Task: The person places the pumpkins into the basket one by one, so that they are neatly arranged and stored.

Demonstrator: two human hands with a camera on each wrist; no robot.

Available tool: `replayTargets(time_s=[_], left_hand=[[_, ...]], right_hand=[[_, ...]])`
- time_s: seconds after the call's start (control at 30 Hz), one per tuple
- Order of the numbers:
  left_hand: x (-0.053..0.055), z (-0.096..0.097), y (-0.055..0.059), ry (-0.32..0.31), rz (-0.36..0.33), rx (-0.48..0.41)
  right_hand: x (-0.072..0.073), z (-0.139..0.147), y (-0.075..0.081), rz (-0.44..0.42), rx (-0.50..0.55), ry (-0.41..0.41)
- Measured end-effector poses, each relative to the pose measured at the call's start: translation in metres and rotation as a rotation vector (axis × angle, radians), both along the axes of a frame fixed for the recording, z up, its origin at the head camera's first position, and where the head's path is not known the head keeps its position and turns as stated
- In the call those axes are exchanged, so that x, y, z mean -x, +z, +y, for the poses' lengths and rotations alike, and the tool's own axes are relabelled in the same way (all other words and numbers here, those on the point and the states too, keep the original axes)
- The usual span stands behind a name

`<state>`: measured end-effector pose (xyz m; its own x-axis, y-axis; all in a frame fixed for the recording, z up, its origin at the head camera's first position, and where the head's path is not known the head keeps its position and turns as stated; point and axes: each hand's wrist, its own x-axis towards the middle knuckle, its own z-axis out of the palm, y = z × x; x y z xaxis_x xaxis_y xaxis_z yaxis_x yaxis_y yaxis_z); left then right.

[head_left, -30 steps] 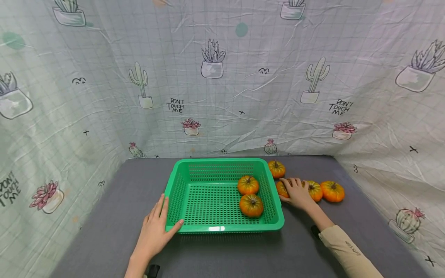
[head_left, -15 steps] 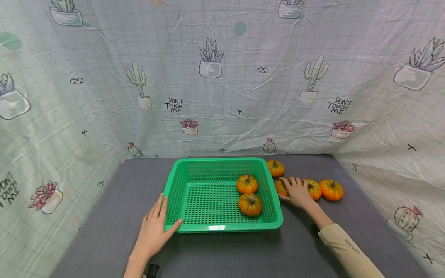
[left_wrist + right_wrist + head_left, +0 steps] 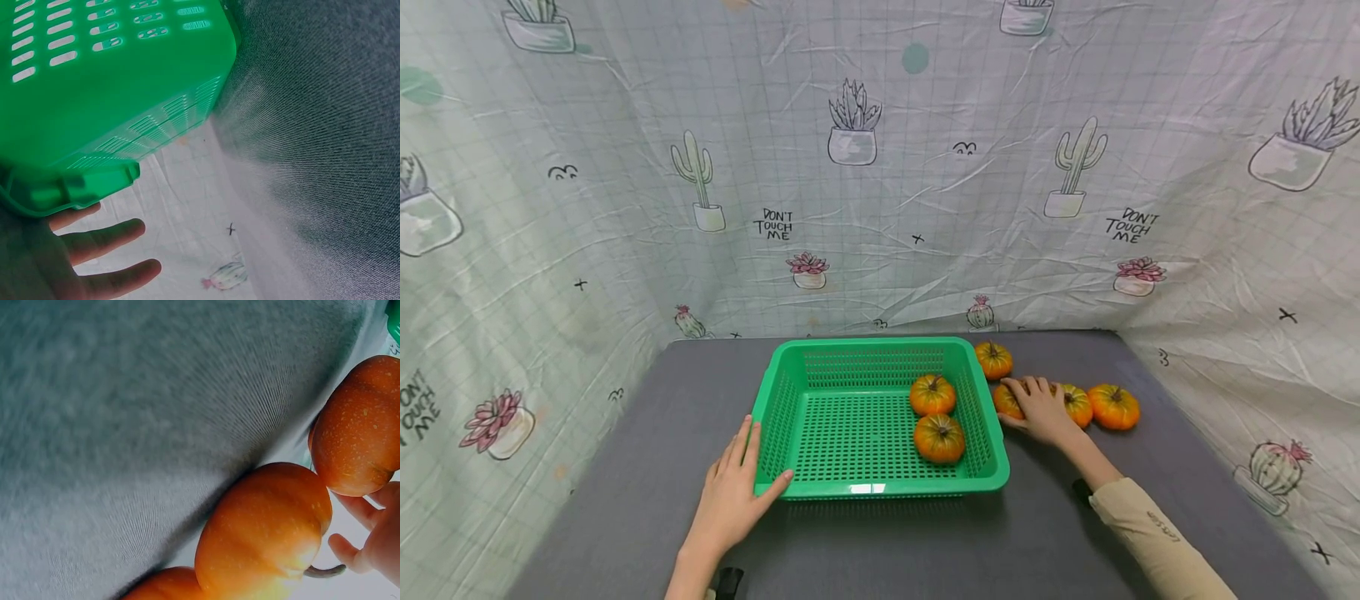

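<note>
A green plastic basket (image 3: 880, 490) with slotted walls stands mid-table and holds two small orange pumpkins, one (image 3: 932, 395) behind the other (image 3: 939, 439). My left hand (image 3: 730, 496) lies at its near left corner, fingers straight along the outside and thumb over the rim; the left wrist view shows the fingers (image 3: 103, 240) under the rim. Just right of the basket, my right hand (image 3: 1043, 412) grips a pumpkin (image 3: 1007, 402) on the table from above, thumb at the near side. In the right wrist view that pumpkin (image 3: 359, 425) sits against the fingers, partly out of frame.
To the right of the gripped pumpkin stand two more, a yellowish one (image 3: 1078, 407) partly behind the hand and an orange one (image 3: 1114, 407). Another pumpkin (image 3: 994, 361) is by the basket's far right corner. Patterned cloth (image 3: 880, 200) encloses the grey table (image 3: 880, 550).
</note>
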<state>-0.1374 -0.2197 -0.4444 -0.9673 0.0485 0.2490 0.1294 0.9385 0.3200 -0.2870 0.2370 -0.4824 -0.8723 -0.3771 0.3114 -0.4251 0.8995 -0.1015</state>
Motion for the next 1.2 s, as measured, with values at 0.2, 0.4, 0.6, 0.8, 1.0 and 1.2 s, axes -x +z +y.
replayTargets(time_s=[0.2, 0.4, 0.6, 0.8, 1.0, 1.2], left_hand=[[0.000, 0.000, -0.001, -0.002, 0.004, -0.005], [0.000, 0.000, 0.001, -0.003, -0.002, -0.012], [0.000, 0.000, 0.001, -0.003, -0.005, -0.015], [0.000, 0.000, 0.001, 0.000, -0.013, -0.011], [0.000, 0.000, 0.001, -0.002, 0.000, -0.008], [-0.001, 0.000, 0.000, 0.000, -0.004, -0.013]], right_hand=[[-0.004, 0.001, 0.013, 0.048, 0.003, 0.025], [-0.005, 0.001, 0.034, 0.043, -0.027, 0.033], [-0.009, -0.002, 0.057, 0.059, -0.016, 0.057], [-0.013, -0.009, 0.076, 0.118, -0.011, 0.125], [-0.018, -0.020, 0.095, 0.156, -0.017, 0.194], [-0.020, -0.036, 0.115, 0.179, -0.032, 0.287]])
